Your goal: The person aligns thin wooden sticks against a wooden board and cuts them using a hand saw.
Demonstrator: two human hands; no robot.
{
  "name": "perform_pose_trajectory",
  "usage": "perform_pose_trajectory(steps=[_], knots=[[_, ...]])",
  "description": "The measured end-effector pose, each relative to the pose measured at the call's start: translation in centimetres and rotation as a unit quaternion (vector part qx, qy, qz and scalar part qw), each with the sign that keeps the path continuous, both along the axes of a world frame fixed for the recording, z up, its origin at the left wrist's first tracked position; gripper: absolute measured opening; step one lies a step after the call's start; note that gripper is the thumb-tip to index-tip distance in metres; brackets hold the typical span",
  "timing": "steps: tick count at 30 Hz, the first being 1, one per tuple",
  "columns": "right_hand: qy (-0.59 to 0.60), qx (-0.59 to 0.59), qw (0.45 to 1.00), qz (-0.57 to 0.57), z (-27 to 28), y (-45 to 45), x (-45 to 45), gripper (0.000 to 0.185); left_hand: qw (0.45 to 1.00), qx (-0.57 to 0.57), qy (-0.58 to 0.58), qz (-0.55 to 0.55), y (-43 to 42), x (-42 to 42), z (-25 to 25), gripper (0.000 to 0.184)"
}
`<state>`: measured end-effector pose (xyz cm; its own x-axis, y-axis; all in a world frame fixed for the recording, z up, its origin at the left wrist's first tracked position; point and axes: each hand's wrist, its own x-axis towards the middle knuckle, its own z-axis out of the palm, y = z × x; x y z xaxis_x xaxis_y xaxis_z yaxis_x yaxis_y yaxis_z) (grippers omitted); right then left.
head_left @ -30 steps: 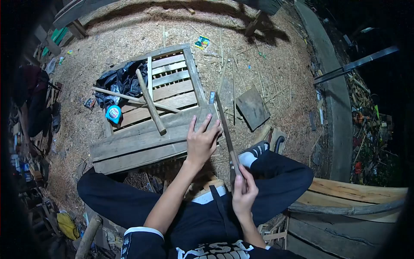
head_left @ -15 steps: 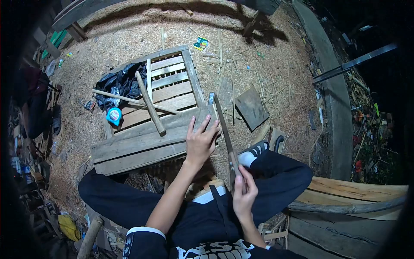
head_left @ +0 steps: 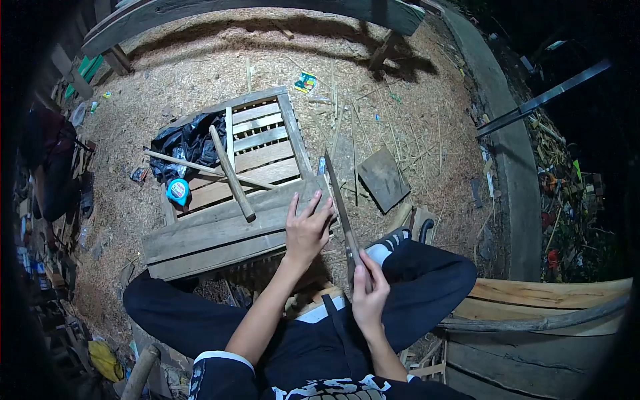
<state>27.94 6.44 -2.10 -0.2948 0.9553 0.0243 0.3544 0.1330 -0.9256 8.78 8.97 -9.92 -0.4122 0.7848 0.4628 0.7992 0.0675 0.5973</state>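
Observation:
My left hand [head_left: 308, 230] presses flat on the grey wooden boards [head_left: 200, 240] of a low slatted bench, its fingers spread. In my right hand [head_left: 371, 290] is the handle of a machete [head_left: 342, 207], its long, narrow dark blade pointing away from me. The blade runs close beside the right-hand end of the boards; whether it touches them I cannot tell. A rough wooden stick [head_left: 231, 175] lies across the bench over a thinner stick [head_left: 180, 161]. A blue tape measure [head_left: 178, 192] and a black plastic bag [head_left: 180, 143] rest at the bench's left side.
A square wooden board [head_left: 384, 179] lies on the shavings-covered ground to the right. Thin strips of wood are scattered beyond it. A long wooden beam [head_left: 253, 19] crosses the far side. Another person [head_left: 53, 160] is at the left edge. Wooden planks [head_left: 547, 293] stand at lower right.
My right hand and the machete have shifted slightly left and toward me, and the blade's angle has changed a little. My left hand stays on the boards. The view has tilted slightly.

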Motion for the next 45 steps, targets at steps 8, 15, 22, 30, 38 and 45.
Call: perform_pose_trajectory(steps=[8, 15, 22, 30, 38, 45], knots=[[0.025, -0.045, 0.999, -0.006, 1.6, 1.2, -0.8, 0.036, 1.0, 0.002, 0.004, -0.004, 0.2, 0.1, -0.2, 0.04], [-0.024, 0.043, 0.999, 0.004, 1.0, 0.1, 0.3, 0.033, 1.0, 0.015, -0.01, 0.007, 0.5, 0.1, -0.2, 0.025], [0.026, -0.038, 0.999, -0.011, 0.7, -1.3, 2.3, 0.035, 1.0, 0.02, -0.008, 0.006, 0.4, 0.0, -0.2, 0.022], [0.054, -0.073, 0.996, -0.026, 0.7, -1.4, 1.6, 0.035, 1.0, 0.004, 0.015, 0.003, 0.4, -0.3, -0.3, 0.033], [0.028, 0.002, 1.0, 0.005, 0.0, -0.2, 0.9, 0.034, 1.0, 0.019, 0.0, -0.008, 0.6, -0.5, 0.2, 0.02], [0.03, 0.006, 0.999, 0.009, 0.0, 0.9, -1.3, 0.035, 1.0, 0.01, -0.014, -0.001, 0.3, -0.4, 0.1, 0.02]])
